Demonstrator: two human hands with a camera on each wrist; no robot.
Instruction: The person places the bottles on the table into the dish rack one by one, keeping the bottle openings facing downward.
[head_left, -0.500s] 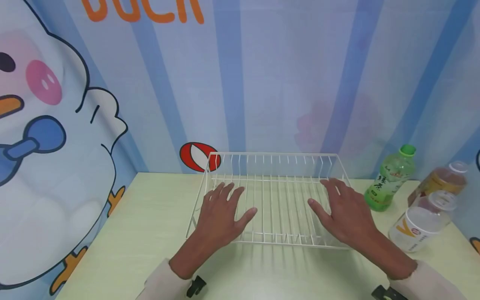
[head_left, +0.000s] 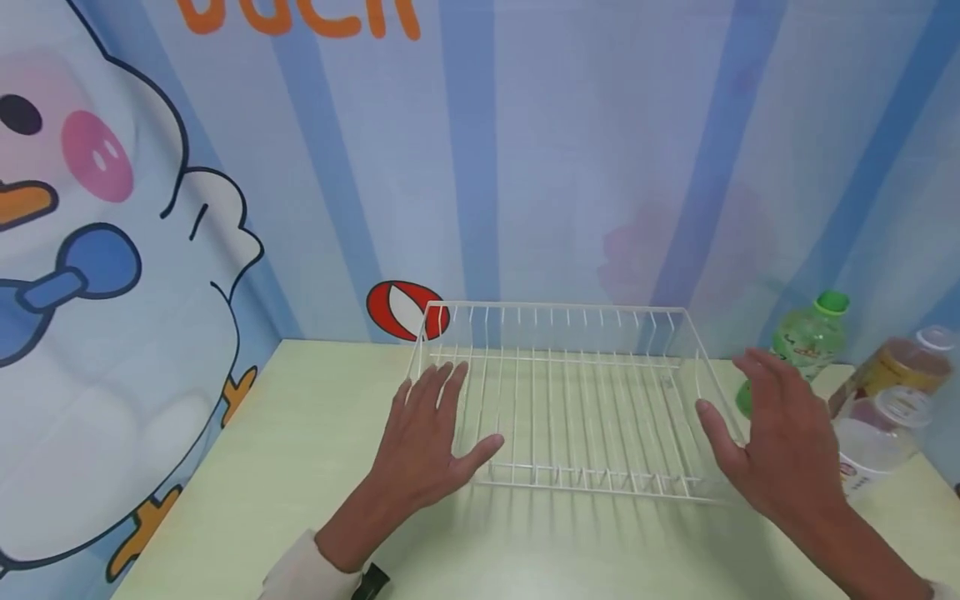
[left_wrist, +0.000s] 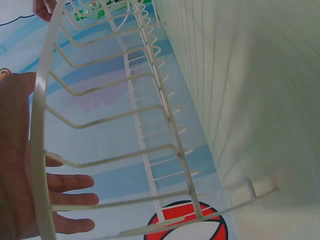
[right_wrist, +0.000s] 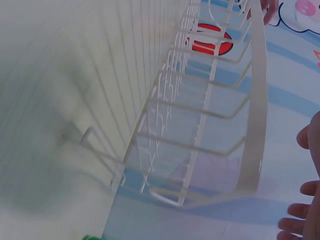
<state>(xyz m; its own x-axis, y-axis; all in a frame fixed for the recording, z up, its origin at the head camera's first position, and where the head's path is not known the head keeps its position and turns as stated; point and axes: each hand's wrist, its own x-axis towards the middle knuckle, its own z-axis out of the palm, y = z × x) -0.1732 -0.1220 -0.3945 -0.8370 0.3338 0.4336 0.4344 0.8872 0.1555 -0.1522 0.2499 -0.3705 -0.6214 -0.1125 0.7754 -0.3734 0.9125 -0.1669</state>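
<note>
Wire rack (head_left: 570,408) stands lower centre on bench (head_left: 300,433) between left grip (head_left: 423,442) and right grip (head_left: 787,442), thumbs apart from fingers; right grip partly blocks green-capped bottle (head_left: 813,337) at right.

Table (head_left: 322,417): pale yellow-green top.
Rack (head_left: 572,417): white wire, standing about midway along the back edge, long sides parallel to it.
Green bottle (head_left: 813,335): near the back edge, between rack and back right corner.
Amber bottle (head_left: 911,362): by the back right corner.
Clear bottle (head_left: 876,442): just in front of the amber one, near the right edge.
</note>
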